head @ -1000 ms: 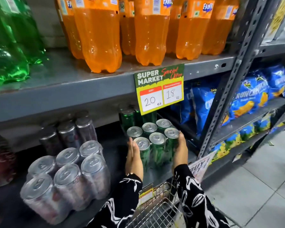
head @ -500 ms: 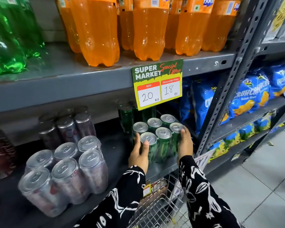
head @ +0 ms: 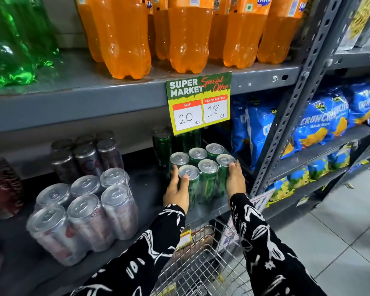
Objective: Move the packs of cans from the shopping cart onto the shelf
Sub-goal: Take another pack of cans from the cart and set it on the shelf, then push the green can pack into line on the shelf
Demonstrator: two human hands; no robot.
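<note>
Gripping the green six-pack [head: 203, 174] from both sides, my left hand [head: 176, 190] wraps its near-left can and my right hand [head: 235, 180] presses flat on the right end — it stands on the lower shelf [head: 150, 189], near the front edge. More green cans [head: 163, 146] stand just behind it, partly hidden by the price sign [head: 199, 102] hanging from the shelf above. A wrapped silver pack [head: 83, 214] sits well to the left. Orange bottles [head: 126, 37] stand overhead; blue snack bags [head: 320, 124] fill the next bay. The wire cart [head: 201, 268] is cut off below — its contents are hard to make out.
</note>
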